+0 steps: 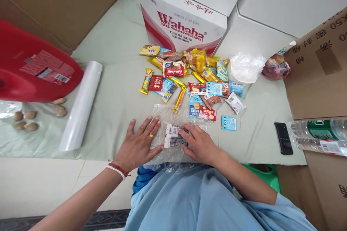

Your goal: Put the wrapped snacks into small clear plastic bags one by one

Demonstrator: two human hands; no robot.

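My left hand (140, 142) lies flat with fingers spread on the left part of a clear plastic sheet or bag (159, 110) at the table's front edge. A small black-and-white snack packet (171, 139) rests on the plastic between my hands. My right hand (202, 143) reaches over the packet's right end, its fingers apart and the fingertips touching it. Part of the packet is hidden under those fingers. Just beyond the plastic lies a spread of wrapped snacks (197, 88), and a blue packet (229, 123) sits apart to the right.
To the left are a white plastic roll (81, 106), a red jug (38, 61) and several brown nut-like pieces (30, 115). Behind the snacks stands a Wahaha carton (181, 18). On the right are a white bowl with clear plastic (245, 68), a black phone (283, 138) and bottles (322, 130).
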